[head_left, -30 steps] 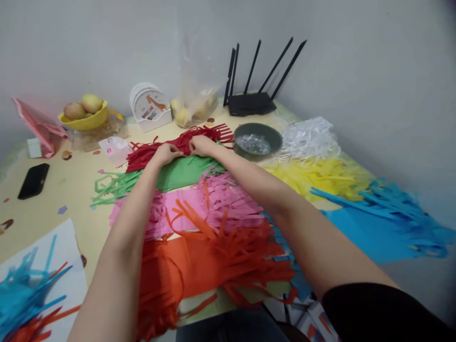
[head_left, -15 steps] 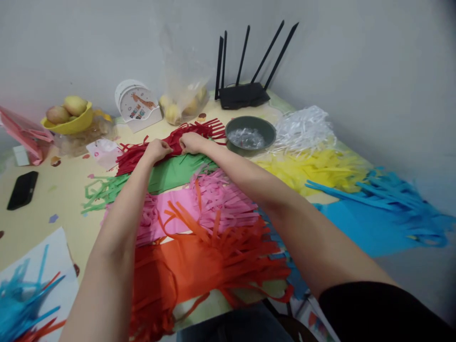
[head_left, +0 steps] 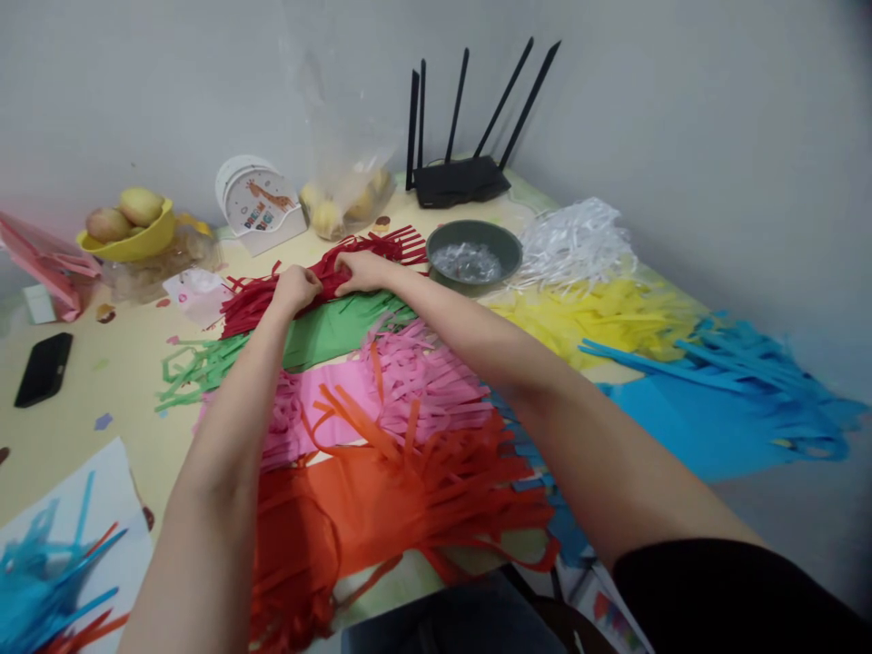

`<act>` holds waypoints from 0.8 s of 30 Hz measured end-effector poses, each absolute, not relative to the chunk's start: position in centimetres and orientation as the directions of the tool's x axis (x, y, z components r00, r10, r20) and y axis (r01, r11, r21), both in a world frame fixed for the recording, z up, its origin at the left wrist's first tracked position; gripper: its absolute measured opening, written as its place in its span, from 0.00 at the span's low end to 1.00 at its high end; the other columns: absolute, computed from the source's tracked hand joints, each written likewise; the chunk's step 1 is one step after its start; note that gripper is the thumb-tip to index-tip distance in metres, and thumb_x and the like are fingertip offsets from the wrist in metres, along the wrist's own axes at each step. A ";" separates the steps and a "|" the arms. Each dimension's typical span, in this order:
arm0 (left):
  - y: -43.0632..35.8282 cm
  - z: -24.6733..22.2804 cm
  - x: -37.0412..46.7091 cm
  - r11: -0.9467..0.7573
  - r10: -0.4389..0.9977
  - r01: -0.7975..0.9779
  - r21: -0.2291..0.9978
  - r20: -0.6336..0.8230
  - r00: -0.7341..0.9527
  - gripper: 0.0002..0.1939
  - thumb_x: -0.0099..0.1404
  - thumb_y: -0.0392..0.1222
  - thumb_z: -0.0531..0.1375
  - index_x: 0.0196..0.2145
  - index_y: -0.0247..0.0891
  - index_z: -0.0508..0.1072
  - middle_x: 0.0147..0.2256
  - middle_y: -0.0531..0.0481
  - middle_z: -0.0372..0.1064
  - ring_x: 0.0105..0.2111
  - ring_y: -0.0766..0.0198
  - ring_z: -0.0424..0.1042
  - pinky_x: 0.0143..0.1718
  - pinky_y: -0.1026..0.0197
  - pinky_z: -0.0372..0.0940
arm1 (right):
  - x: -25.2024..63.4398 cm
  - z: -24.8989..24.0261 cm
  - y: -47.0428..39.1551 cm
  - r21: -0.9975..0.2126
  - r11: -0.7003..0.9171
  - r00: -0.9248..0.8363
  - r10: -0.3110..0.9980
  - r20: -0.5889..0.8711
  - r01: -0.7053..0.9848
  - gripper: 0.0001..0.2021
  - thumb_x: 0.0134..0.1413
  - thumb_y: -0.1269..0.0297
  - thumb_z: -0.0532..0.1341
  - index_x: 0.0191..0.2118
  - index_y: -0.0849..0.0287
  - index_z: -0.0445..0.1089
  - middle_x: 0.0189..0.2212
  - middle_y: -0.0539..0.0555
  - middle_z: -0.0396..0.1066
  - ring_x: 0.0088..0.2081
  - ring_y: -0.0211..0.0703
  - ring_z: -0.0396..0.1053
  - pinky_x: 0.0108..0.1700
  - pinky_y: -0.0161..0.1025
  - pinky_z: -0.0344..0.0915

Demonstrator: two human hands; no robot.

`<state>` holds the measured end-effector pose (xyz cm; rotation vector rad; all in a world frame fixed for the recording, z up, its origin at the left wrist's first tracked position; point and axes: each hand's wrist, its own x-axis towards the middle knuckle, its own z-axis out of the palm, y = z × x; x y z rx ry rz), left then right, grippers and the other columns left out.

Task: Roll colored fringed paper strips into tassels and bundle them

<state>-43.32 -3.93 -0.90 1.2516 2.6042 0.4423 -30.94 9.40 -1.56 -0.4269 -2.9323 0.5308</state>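
Observation:
Dark red fringed paper (head_left: 255,304) lies at the far side of the table, and both hands are on it. The fingers of my left hand (head_left: 298,289) are closed on its near edge. My right hand (head_left: 359,272), a little to the right, pinches the same paper. Closer to me lie a green fringed sheet (head_left: 331,331), a pink one (head_left: 344,391) and an orange one (head_left: 371,509), one below another. Yellow strips (head_left: 606,318) and a blue fringed sheet (head_left: 695,427) are on the right.
A dark green bowl (head_left: 475,252) with clear plastic stands beside white strips (head_left: 576,243). Behind are a black router (head_left: 461,182), a bag of fruit (head_left: 347,195), a giraffe holder (head_left: 262,204) and a yellow fruit bowl (head_left: 133,243). A black phone (head_left: 43,370) lies left.
My right hand has shifted slightly left along the red paper, and its fingers are a bit more spread around it. The whole view has moved slightly.

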 end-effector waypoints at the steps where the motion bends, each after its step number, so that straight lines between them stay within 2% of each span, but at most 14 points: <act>1: -4.0 -1.0 -43.2 0.589 0.789 0.730 0.347 -0.051 -0.613 0.11 0.58 0.35 0.59 0.36 0.30 0.80 0.33 0.40 0.78 0.34 0.57 0.74 0.40 0.60 0.67 | -30.7 -1.3 9.2 -0.373 0.894 -0.939 0.317 0.133 0.249 0.20 0.60 0.62 0.65 0.54 0.68 0.71 0.51 0.63 0.76 0.50 0.49 0.72 0.51 0.39 0.64; 3: -4.1 -1.2 -43.0 0.577 0.797 0.751 0.322 -0.020 -0.604 0.13 0.60 0.34 0.57 0.39 0.30 0.79 0.37 0.39 0.79 0.38 0.56 0.75 0.44 0.59 0.67 | -30.0 -0.9 8.5 -0.375 0.895 -0.901 0.351 0.255 0.243 0.16 0.67 0.66 0.55 0.54 0.69 0.71 0.52 0.66 0.74 0.54 0.51 0.69 0.56 0.43 0.62; 5: -4.2 -1.4 -42.8 0.561 0.809 0.774 0.294 0.002 -0.587 0.14 0.61 0.34 0.56 0.42 0.31 0.79 0.42 0.38 0.79 0.42 0.55 0.75 0.48 0.59 0.66 | -29.4 -0.8 7.2 -0.351 0.907 -0.893 0.342 0.292 0.233 0.17 0.69 0.68 0.49 0.51 0.69 0.73 0.50 0.67 0.74 0.53 0.54 0.70 0.57 0.47 0.62; 9: -4.5 -1.7 -42.5 0.563 0.816 0.797 0.218 0.004 -0.577 0.15 0.59 0.31 0.58 0.43 0.34 0.78 0.44 0.37 0.78 0.47 0.50 0.75 0.50 0.55 0.66 | -29.1 -2.2 4.1 -0.320 0.927 -0.956 0.255 0.148 0.198 0.15 0.65 0.70 0.52 0.46 0.70 0.75 0.45 0.69 0.77 0.48 0.57 0.74 0.52 0.48 0.66; 11: -4.7 -1.5 -42.2 0.594 0.793 0.785 0.176 0.031 -0.608 0.15 0.61 0.31 0.56 0.43 0.34 0.78 0.45 0.33 0.77 0.48 0.46 0.75 0.49 0.52 0.67 | -29.6 -3.2 2.9 -0.324 0.929 -0.966 0.228 0.121 0.179 0.16 0.63 0.73 0.53 0.49 0.72 0.74 0.49 0.70 0.76 0.52 0.57 0.73 0.56 0.47 0.65; 14: -5.2 -1.0 -41.7 0.640 0.745 0.755 0.142 0.126 -0.655 0.19 0.66 0.32 0.49 0.49 0.34 0.74 0.48 0.31 0.75 0.51 0.44 0.74 0.49 0.50 0.66 | -30.9 -4.2 2.0 -0.348 0.921 -0.969 0.223 0.107 0.174 0.19 0.64 0.73 0.52 0.57 0.75 0.69 0.57 0.71 0.71 0.60 0.55 0.67 0.64 0.46 0.60; 17: -5.8 -0.5 -41.2 0.672 0.697 0.728 0.138 0.213 -0.685 0.22 0.69 0.33 0.44 0.55 0.34 0.70 0.49 0.30 0.75 0.51 0.44 0.74 0.49 0.50 0.66 | -32.4 -4.4 2.2 -0.383 0.895 -0.956 0.281 0.083 0.230 0.22 0.65 0.70 0.52 0.61 0.75 0.66 0.64 0.72 0.64 0.66 0.56 0.61 0.68 0.49 0.55; 19: -6.3 -0.2 -41.3 0.697 0.648 0.698 0.165 0.272 -0.711 0.21 0.70 0.35 0.45 0.55 0.34 0.69 0.47 0.32 0.75 0.49 0.44 0.75 0.49 0.50 0.67 | -33.1 -4.4 2.7 -0.407 0.859 -0.931 0.361 0.051 0.311 0.25 0.65 0.68 0.52 0.65 0.73 0.62 0.67 0.73 0.60 0.67 0.60 0.60 0.67 0.53 0.57; 21: -6.9 0.1 -41.8 0.722 0.580 0.657 0.217 0.329 -0.745 0.20 0.70 0.36 0.46 0.55 0.35 0.69 0.44 0.34 0.76 0.48 0.45 0.76 0.49 0.50 0.67 | -33.6 -4.3 3.5 -0.429 0.805 -0.889 0.458 0.011 0.410 0.27 0.64 0.68 0.52 0.66 0.73 0.60 0.65 0.75 0.62 0.64 0.64 0.65 0.63 0.56 0.62; 24: -8.3 0.7 -43.6 0.758 0.450 0.572 0.313 0.385 -0.806 0.19 0.70 0.36 0.47 0.53 0.36 0.69 0.45 0.36 0.76 0.49 0.46 0.75 0.51 0.49 0.67 | -34.2 -4.3 5.0 -0.454 0.730 -0.826 0.563 -0.025 0.511 0.26 0.61 0.72 0.50 0.64 0.78 0.62 0.58 0.79 0.68 0.58 0.67 0.71 0.56 0.57 0.68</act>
